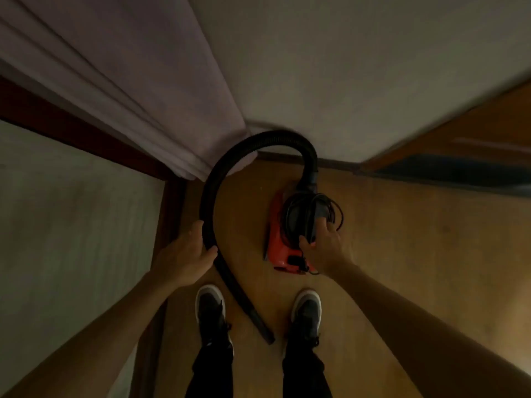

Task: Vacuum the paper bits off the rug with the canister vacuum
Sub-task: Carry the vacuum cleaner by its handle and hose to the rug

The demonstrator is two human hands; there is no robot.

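A red and black canister vacuum (277, 239) sits on the wooden floor in front of my feet, with a black power cord (330, 208) coiled around its top. My right hand (321, 245) is closed on the top of the canister, over the coiled cord. A black ribbed hose (227, 165) arcs from the canister's front up and around to the left, then runs down to a nozzle end (263, 326) between my shoes. My left hand (186, 254) grips the hose partway along. No rug or paper bits are in view.
A pale curtain (129, 81) hangs at the upper left beside a dark wooden frame (169, 225). A white wall (344, 67) stands ahead, and a wooden piece of furniture (474, 145) is at the right. My two dark shoes (211, 317) stand on the floor.
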